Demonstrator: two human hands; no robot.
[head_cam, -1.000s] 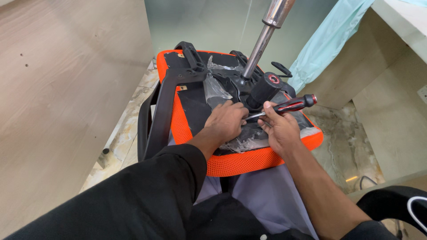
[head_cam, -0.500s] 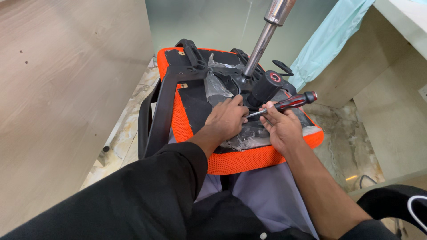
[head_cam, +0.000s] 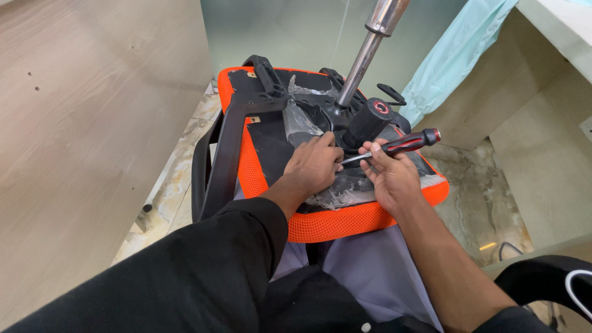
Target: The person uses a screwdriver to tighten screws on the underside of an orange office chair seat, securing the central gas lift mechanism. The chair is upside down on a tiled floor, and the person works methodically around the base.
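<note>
An upturned office chair seat with orange mesh edging and a black underside (head_cam: pixel 320 225) lies across the person's lap, its shiny metal gas-lift column (head_cam: pixel 364 52) pointing up and away. The right hand (head_cam: pixel 391 179) is closed around a screwdriver with a black-and-red handle (head_cam: pixel 407 143) — the handle juts up to the right, and the thin metal shaft runs leftward toward the black mechanism plate at the column's base. The left hand (head_cam: pixel 316 165) rests palm-down on that underside, fingers curled at the screwdriver's tip; whether it pinches anything there cannot be told. Crinkled clear plastic wrapping (head_cam: pixel 302 120) clings around the mechanism — more of it shows beneath the hands. A black curved plastic armrest frame (head_cam: pixel 222 154) hangs off the seat's left edge. A pale blue-green cloth (head_cam: pixel 456 58) drapes at the upper right, above marbled floor tiles (head_cam: pixel 481 197)
</note>
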